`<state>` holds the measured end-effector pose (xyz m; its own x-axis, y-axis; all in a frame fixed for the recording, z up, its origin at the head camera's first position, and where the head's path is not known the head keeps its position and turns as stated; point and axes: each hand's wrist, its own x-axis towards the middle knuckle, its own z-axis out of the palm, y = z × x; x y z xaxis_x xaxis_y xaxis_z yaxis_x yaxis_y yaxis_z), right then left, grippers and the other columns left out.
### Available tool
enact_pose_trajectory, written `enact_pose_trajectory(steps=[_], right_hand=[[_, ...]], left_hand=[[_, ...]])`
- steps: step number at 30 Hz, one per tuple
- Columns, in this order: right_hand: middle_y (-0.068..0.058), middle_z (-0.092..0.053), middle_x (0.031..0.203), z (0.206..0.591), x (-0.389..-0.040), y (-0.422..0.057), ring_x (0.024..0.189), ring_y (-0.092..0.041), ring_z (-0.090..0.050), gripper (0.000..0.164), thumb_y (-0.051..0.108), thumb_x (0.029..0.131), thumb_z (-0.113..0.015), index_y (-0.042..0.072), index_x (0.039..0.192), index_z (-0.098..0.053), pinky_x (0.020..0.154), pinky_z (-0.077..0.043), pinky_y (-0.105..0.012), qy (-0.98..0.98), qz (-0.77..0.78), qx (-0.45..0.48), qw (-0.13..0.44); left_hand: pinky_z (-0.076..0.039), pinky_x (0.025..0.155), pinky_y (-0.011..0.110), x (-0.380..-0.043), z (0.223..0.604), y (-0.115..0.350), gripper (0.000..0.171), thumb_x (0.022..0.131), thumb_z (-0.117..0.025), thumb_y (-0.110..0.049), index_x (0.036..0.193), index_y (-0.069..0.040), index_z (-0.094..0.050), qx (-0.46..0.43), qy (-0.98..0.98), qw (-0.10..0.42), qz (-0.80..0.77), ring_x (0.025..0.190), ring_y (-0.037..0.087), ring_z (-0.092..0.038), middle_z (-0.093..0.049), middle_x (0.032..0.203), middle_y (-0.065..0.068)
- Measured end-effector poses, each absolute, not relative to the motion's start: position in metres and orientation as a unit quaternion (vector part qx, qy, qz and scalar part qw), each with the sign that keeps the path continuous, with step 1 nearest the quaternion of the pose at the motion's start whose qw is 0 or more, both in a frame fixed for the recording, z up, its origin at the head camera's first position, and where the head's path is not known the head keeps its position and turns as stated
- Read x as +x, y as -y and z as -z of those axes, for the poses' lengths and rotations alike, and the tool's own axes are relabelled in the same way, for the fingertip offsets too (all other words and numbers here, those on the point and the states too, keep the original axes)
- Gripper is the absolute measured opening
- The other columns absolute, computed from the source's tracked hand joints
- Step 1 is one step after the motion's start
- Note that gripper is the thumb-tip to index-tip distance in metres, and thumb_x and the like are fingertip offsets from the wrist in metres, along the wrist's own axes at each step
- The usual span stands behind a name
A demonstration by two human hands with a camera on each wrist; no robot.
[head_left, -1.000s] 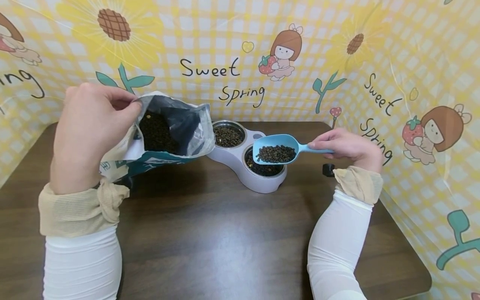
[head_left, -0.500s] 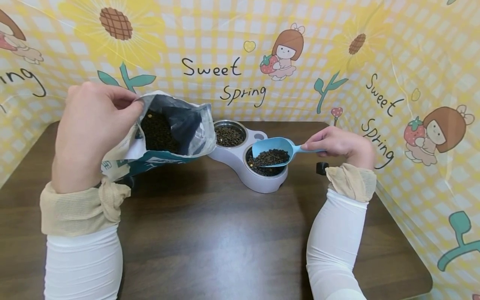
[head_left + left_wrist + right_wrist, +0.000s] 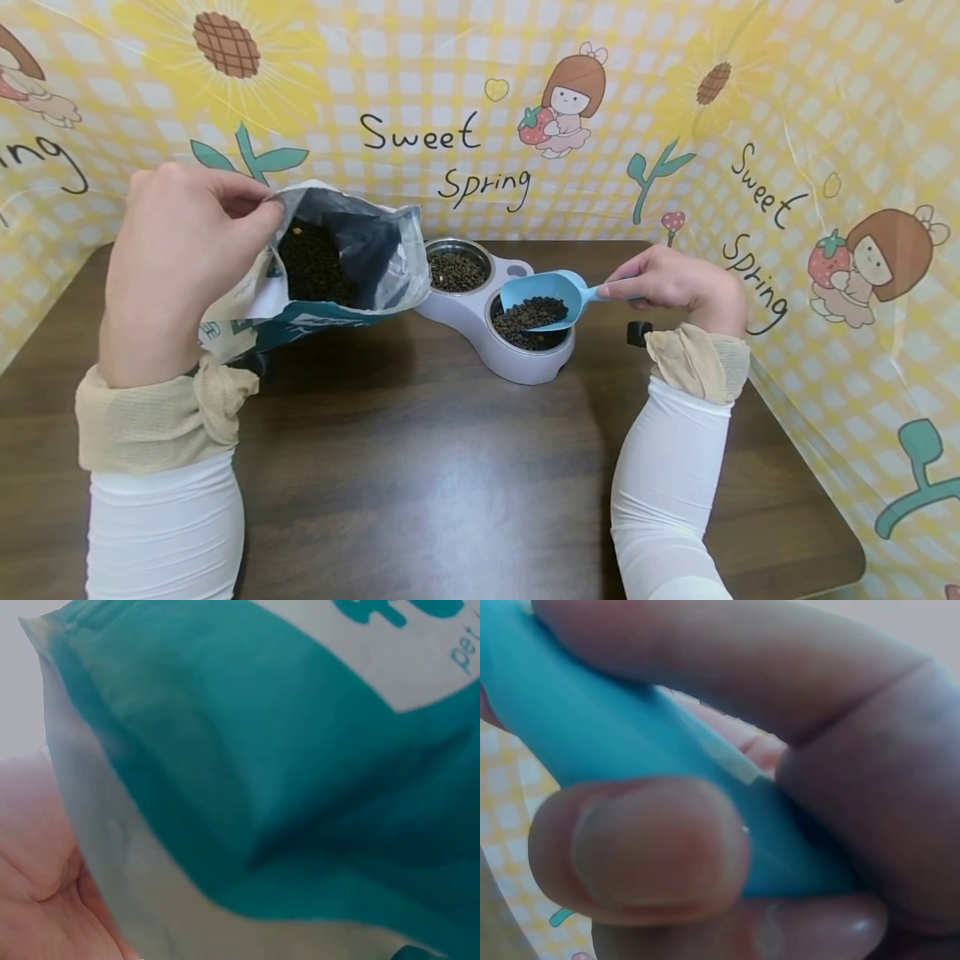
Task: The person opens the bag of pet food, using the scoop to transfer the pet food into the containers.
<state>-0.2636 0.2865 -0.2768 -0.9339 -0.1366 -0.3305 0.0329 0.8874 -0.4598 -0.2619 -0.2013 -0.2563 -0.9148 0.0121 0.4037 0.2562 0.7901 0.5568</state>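
My left hand pinches the rim of an open teal and white pet food bag, its silver-lined mouth facing me with dark kibble inside. In the left wrist view the bag fills most of the picture. The handle of a light blue scoop is gripped by my right hand; fingers and thumb wrap that handle in the right wrist view. Brown kibble lies in the scoop, which tips toward the front bowl of a pale double feeder. Kibble also lies in the rear bowl.
The feeder stands on a dark wooden table. Yellow checked cloth with printed figures hangs behind and at the right. A small black object shows by the right wrist.
The scoop has moved slightly left and tilted down over the front bowl, its kibble sliding to the front lip and into the bowl. The left hand and bag stay nearly still.
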Motion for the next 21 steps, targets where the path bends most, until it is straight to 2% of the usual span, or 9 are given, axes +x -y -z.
enact_pose_trajectory(steps=[8,15,21], right_hand=[[0.008,-0.049,0.065,0.2752,-0.2623,-0.2866,0.067,-0.013,-0.047,0.034,0.041,0.102,-0.074,0.012,0.118,-0.084,0.065,-0.041,-0.027,-0.957,0.226,-0.029,0.179],[0.009,-0.057,0.075,0.2749,-0.2598,-0.2874,0.078,-0.014,-0.050,0.039,0.044,0.102,-0.074,0.012,0.122,-0.084,0.070,-0.042,-0.028,-0.958,0.224,-0.016,0.176],[0.007,-0.057,0.072,0.2711,-0.2569,-0.2866,0.078,-0.016,-0.051,0.036,0.043,0.101,-0.075,0.012,0.115,-0.085,0.067,-0.041,-0.029,-0.963,0.212,-0.025,0.164]], left_hand=[[-0.032,0.060,0.011,-0.2618,0.2549,0.2008,0.035,0.103,-0.064,-0.027,0.118,-0.001,-0.083,-0.067,0.928,0.187,0.314,0.109,0.041,-0.068,-0.080,0.113,0.029],[-0.031,0.060,0.009,-0.2619,0.2552,0.2008,0.035,0.103,-0.065,-0.027,0.117,-0.002,-0.084,-0.068,0.928,0.190,0.314,0.108,0.040,-0.069,-0.080,0.112,0.028],[-0.031,0.060,0.009,-0.2615,0.2551,0.2005,0.035,0.103,-0.064,-0.026,0.117,-0.001,-0.083,-0.069,0.928,0.190,0.314,0.108,0.041,-0.069,-0.080,0.113,0.029]])
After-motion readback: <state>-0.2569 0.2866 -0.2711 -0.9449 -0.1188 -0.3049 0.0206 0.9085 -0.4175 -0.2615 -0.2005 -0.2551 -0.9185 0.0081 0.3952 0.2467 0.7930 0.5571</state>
